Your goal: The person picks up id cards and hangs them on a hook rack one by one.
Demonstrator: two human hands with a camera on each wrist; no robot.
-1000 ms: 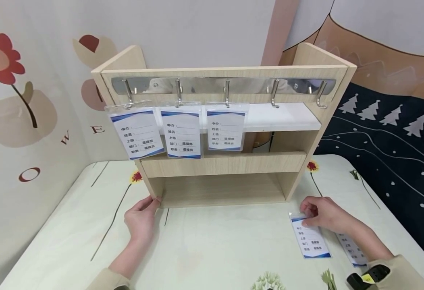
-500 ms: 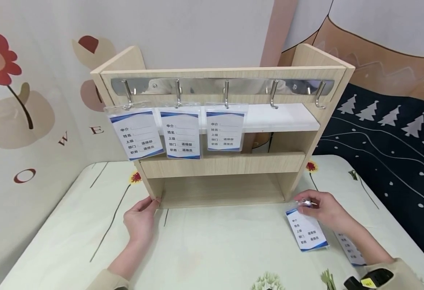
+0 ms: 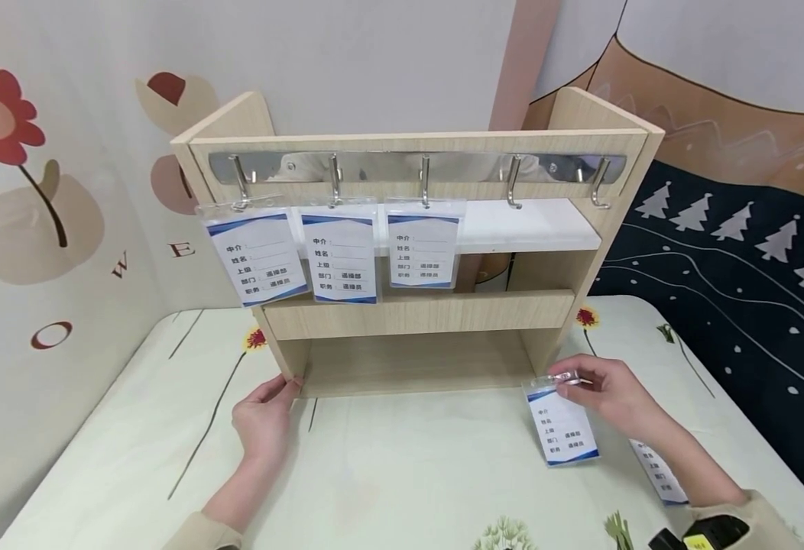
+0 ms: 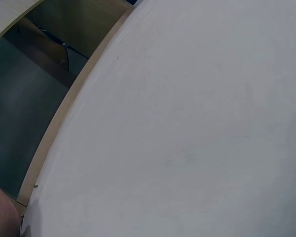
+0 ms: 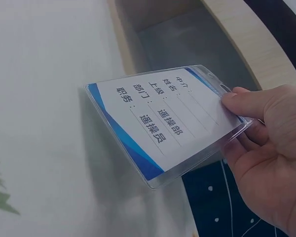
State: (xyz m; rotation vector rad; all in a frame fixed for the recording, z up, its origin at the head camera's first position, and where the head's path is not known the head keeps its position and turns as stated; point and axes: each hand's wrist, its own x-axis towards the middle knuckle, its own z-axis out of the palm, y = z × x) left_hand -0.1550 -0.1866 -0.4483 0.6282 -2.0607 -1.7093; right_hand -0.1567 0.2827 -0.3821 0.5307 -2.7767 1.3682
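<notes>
My right hand (image 3: pixel 608 393) pinches the top edge of a badge (image 3: pixel 562 428), a white card with blue corners in a clear sleeve. In the right wrist view the thumb lies on the front of this badge (image 5: pixel 158 118), which is tilted above the cloth. My left hand (image 3: pixel 267 418) grips the lower left corner of the wooden shelf (image 3: pixel 416 315) between thumb and fingers. From the three left hooks of its metal rail (image 3: pixel 381 166) hang a left badge (image 3: pixel 259 256), a middle badge (image 3: pixel 342 258) and a right badge (image 3: pixel 423 250). The two right-hand hooks bear nothing.
Another badge (image 3: pixel 658 472) lies on the cloth, partly hidden under my right forearm. The shelf stands on a pale flowered tablecloth (image 3: pixel 402 473). Behind it is a printed curtain (image 3: pixel 388 61), with a dark tree-patterned cloth (image 3: pixel 725 290) at the right.
My right hand has moved left toward the shelf and lifted the badge off the cloth. The left hand stays on the shelf corner.
</notes>
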